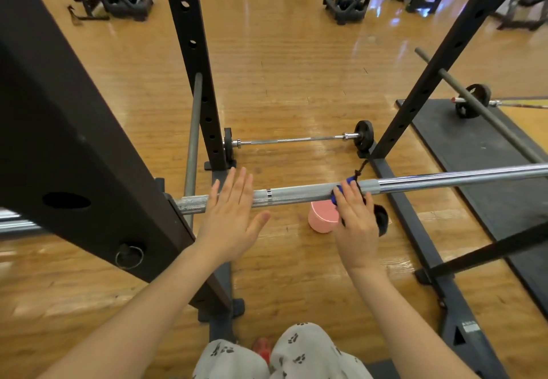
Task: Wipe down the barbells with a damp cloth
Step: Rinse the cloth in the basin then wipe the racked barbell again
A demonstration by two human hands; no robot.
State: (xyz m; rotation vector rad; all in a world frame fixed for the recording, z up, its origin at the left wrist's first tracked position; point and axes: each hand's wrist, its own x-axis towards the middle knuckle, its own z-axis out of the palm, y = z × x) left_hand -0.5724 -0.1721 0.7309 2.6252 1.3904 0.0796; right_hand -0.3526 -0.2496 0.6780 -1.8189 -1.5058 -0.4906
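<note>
while the left hand (234, 215) hovers flat with fingers spread at the racked barbell (296, 194) in mid-frame, the right hand (355, 218), further right, presses a blue cloth (341, 190) around the bar. a pink tub (321, 217) sits on the floor below.

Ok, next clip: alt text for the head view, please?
A person's right hand presses a blue cloth onto a racked barbell; the left hand hovers open by the bar. A pink tub stands on the wooden floor below, and another barbell lies beyond.
</note>
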